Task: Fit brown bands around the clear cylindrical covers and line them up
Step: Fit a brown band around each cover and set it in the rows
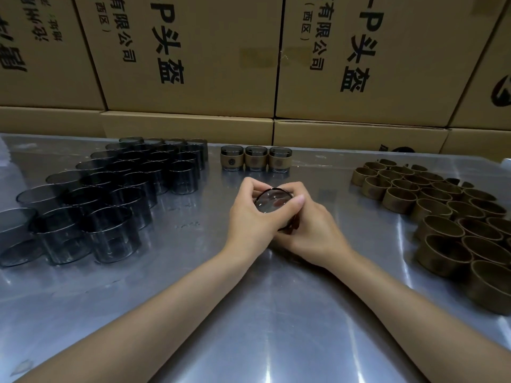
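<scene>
Both hands wrap one cover (272, 200) from either side — left hand (249, 217) and right hand (312, 230), fingers curled round its wall — likely steadying it while a band is worked on; the band itself is hidden. The cover is smoky-clear with a dark rim. Three finished ones (255, 158) line up just beyond the hands, bare covers (110, 189) off left, loose bands (442, 211) off right.

Packing warehouse — stacked cardboard cartons (190, 56) behind steel worktable (262, 313).
</scene>
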The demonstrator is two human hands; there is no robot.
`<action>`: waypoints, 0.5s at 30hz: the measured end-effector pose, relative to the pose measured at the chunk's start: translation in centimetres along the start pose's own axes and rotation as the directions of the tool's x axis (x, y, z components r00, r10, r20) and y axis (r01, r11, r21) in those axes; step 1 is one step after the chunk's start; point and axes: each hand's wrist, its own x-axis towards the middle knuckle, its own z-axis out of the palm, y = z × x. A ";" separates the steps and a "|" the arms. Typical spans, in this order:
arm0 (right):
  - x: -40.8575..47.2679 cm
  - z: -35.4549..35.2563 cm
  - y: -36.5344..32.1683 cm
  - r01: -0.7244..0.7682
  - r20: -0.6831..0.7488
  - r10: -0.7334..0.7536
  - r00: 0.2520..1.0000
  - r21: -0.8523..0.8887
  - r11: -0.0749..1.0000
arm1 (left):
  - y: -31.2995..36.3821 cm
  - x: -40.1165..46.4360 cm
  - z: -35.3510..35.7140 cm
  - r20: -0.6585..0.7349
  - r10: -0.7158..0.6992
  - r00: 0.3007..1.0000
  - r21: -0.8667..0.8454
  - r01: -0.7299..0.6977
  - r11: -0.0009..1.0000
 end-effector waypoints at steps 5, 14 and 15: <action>-0.1 0.0 -0.2 0.033 0.007 -0.033 0.999 -0.037 0.999 | 0.6 -0.3 0.0 -0.047 -0.108 0.993 -0.122 0.101 0.987; 0.4 -0.1 0.8 -0.026 -0.015 0.028 0.999 0.081 0.996 | 1.0 0.7 -0.9 0.106 -0.316 0.943 -0.343 0.333 0.878; 0.4 -0.2 0.9 -0.039 -0.020 0.042 0.999 0.114 0.993 | 0.9 0.9 -1.1 0.164 -0.312 0.936 -0.363 0.351 0.863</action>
